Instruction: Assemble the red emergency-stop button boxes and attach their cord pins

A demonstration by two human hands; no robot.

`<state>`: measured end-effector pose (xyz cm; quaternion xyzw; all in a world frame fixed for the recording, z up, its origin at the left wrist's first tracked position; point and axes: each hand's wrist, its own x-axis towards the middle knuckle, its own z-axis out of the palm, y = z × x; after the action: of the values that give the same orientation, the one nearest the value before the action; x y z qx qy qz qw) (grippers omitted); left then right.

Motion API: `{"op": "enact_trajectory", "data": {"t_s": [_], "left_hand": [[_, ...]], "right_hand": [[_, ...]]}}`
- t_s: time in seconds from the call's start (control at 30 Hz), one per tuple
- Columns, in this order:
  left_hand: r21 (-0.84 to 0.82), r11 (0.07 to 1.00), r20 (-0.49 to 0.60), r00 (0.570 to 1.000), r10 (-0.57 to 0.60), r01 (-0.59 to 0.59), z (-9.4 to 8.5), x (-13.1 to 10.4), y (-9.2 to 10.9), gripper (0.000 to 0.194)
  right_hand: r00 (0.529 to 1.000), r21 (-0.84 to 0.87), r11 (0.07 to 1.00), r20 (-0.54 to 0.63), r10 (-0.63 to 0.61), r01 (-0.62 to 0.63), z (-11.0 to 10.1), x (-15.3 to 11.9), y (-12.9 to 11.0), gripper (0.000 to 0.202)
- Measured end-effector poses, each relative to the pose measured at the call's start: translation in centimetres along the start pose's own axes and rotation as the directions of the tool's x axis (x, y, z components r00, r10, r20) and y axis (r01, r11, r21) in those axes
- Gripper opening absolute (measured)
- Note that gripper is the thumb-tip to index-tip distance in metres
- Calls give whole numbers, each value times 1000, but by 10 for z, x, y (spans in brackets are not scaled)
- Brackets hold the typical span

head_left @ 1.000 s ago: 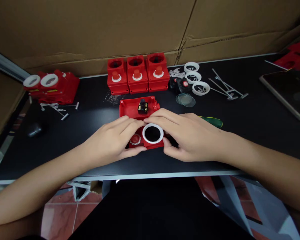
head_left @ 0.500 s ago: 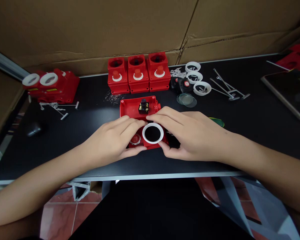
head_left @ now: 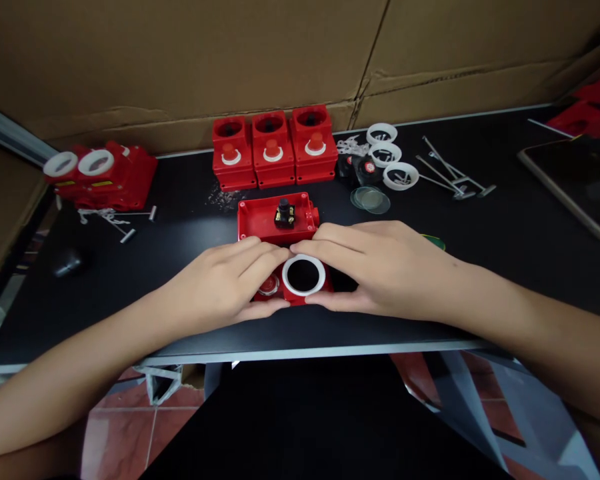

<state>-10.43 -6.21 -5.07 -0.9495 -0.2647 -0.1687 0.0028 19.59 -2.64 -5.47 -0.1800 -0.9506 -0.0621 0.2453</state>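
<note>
a red cover (head_left: 296, 300) lies at the near side of the black worktop (head_left: 480, 233), close to the front edge and between the two hands. its long axis runs left to right, roughly parallel to that edge. the end with the round red button (head_left: 269, 285) points left, and the end with the white ring (head_left: 286, 275) points right, the ring's dark opening facing up. the left hand (head_left: 230, 277) grasps the button end, its fingers along the far side and the thumb along the near side. the right hand (head_left: 380, 267) grasps the ring end in the same way, its fingertips at the far side of the ring and the thumb at the near side.

just beyond the cover sits an open red box (head_left: 259, 217), its long axis also left to right, its hollow facing up, with a black switch block (head_left: 285, 215) inside, right of the middle. behind it three red units (head_left: 273, 152) stand in a row. to their right are three loose white rings (head_left: 386, 164) and some clear discs (head_left: 370, 199). a green handle (head_left: 435, 241) shows partly behind the right hand.
</note>
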Motion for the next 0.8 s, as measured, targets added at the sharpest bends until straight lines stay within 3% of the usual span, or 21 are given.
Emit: {"op": "enact_trajectory", "data": {"t_s": [0.17,0.3,0.53,0.8], "left_hand": [[39,999,3,1000,31,-31,-1,-1,-1,44],[43,997,-6,998,60,-59,-1,0,-1,45],[31,998,0,999,54,-54,1,1,-1,46],[25,999,2,999,49,-49,0,0,0,45]], "right_hand": [[998,-46,999,-53,-17,15,4,-2,-1,56],[1000,-48,999,-21,-19,18,5,-3,-2,66],[992,74,997,121,20,-29,-3,-2,-8,62],[997,35,999,77,4,-7,-2,-1,-7,63]]}}
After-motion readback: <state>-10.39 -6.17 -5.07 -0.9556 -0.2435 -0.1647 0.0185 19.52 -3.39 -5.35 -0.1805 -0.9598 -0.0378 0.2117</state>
